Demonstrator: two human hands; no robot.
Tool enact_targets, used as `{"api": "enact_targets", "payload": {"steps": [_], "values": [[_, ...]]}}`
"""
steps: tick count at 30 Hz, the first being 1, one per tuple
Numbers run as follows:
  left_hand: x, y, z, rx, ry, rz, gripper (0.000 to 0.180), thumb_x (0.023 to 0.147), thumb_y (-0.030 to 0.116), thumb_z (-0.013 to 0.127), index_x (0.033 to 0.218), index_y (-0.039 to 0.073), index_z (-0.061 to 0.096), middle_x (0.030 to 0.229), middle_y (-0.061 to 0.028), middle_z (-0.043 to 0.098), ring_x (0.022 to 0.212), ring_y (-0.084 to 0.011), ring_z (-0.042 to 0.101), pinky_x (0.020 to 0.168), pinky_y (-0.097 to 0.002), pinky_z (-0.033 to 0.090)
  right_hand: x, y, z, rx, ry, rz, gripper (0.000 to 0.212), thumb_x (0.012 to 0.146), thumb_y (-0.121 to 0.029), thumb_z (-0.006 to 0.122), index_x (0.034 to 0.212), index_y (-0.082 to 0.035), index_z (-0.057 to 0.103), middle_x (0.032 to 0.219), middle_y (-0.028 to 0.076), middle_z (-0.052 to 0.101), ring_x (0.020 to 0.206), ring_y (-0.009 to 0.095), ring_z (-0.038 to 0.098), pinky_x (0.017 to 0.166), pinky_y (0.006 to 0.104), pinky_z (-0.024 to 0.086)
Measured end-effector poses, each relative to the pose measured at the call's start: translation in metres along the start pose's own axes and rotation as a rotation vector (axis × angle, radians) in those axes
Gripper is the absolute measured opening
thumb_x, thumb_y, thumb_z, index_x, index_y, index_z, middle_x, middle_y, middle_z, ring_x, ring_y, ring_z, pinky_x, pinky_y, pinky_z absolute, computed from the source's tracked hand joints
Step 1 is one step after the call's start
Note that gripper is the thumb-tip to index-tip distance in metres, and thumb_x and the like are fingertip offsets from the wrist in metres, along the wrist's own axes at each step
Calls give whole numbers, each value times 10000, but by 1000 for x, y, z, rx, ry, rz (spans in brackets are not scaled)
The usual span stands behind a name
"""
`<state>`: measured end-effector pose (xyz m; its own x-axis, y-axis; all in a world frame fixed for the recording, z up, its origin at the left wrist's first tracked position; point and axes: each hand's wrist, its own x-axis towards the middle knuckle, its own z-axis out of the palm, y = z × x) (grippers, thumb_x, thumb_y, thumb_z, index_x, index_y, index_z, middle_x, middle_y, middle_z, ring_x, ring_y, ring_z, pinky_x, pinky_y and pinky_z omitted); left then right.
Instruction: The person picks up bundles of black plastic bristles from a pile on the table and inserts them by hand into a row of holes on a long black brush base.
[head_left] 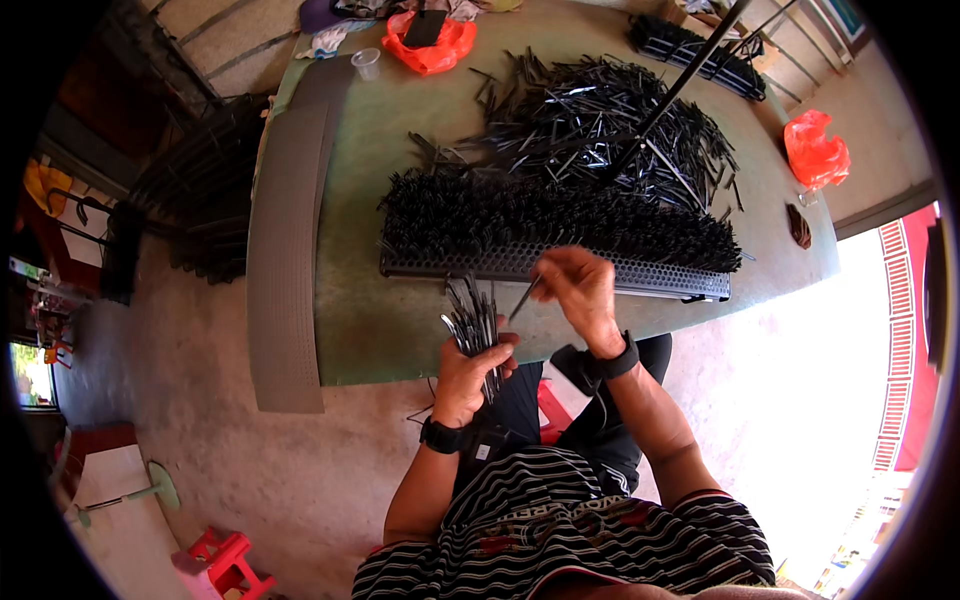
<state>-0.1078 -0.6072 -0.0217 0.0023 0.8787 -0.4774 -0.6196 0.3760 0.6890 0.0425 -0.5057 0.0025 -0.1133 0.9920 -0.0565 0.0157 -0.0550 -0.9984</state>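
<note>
A bundle of thin black strips point(470, 315) is gripped upright in my left hand point(470, 375), near the table's front edge. My right hand point(580, 290) pinches a single black strip point(523, 298), which slants down toward the bundle. Just beyond my hands lies a long black rack point(640, 277) with a perforated front face of small round holes. Dense rows of black strips point(560, 215) stick up from most of it; the bare holes run along its near side. My right fingertips are close to this perforated face; whether they touch it I cannot tell.
Behind the rack spreads a large loose heap of black strips point(620, 120) on the green table point(370, 220). A grey perforated sheet point(285, 260) overhangs the left edge. Red plastic bags point(817, 150), a clear cup point(367, 65) and another filled black rack point(700, 60) sit farther out. A dark pole slants overhead.
</note>
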Motion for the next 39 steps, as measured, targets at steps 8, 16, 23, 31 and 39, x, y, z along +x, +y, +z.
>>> {"api": "enact_targets", "payload": {"steps": [8,16,23,31,39], "values": [[1,4,-9,-76,59,23,279,748,-23,641,1015,-30,560,822,-128,632,597,-191,612,482,-291,499,23,3,12,-328,257,-533,121,823,33,570,924,6,510,722,90,633,652,138,655,553,228,505],[1,5,-14,-84,56,-27,217,746,2,660,948,-21,585,727,-91,608,586,-192,613,466,-290,507,30,7,12,-501,219,-610,121,807,40,578,906,0,522,714,117,622,628,211,652,526,275,493],[1,2,-16,-67,66,-15,200,747,7,668,926,-10,582,735,-93,608,585,-215,630,458,-294,512,35,0,5,-981,51,-748,92,776,-86,622,856,-55,589,773,85,562,632,272,583,481,356,448],[-3,2,-14,-103,36,-35,208,752,-8,654,947,-11,585,776,-90,616,626,-224,641,498,-305,528,4,-10,15,-521,-346,-134,238,759,-210,697,840,7,645,666,76,621,566,122,561,501,258,435],[-2,-2,-12,-122,-45,-74,230,772,-8,624,999,-12,586,891,-132,641,708,-261,656,574,-336,559,-9,2,20,-123,-495,273,160,764,-136,691,864,-18,652,634,-30,568,517,11,438,434,176,303]]}}
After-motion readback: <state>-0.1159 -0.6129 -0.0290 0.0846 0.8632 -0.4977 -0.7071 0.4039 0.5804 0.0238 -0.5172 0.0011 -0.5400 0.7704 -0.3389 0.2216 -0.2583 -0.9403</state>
